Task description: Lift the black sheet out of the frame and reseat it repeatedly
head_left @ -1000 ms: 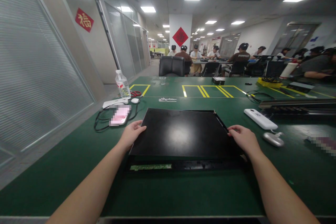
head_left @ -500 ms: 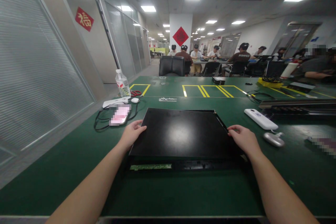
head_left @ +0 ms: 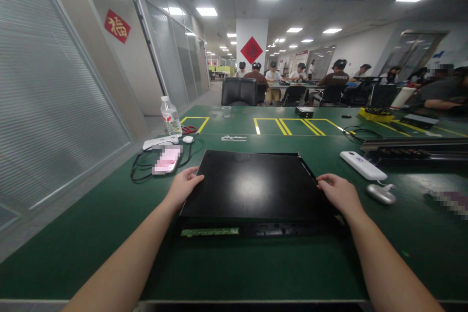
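A flat black display panel (head_left: 234,190) lies in front of me, slightly askew over a black casing (head_left: 292,230). The casing's rim shows at the back right, and its front strip carries a long green circuit board (head_left: 210,231). My left hand (head_left: 186,183) grips the panel's left edge, thumb on top and fingers partly hidden beneath. On the opposite side, my right hand (head_left: 336,190) is closed at the right edge, thumb and fingers pinched together. Whether it also holds the casing's rim there, I cannot tell.
Left of the panel are a phone (head_left: 168,160), cables, a white power bank (head_left: 160,143), a water bottle (head_left: 171,117) and red-handled scissors (head_left: 189,130). Another white power bank (head_left: 362,165) and a silver mouse (head_left: 381,194) lie right. Long black parts (head_left: 420,151) sit beyond. Several people work farther back.
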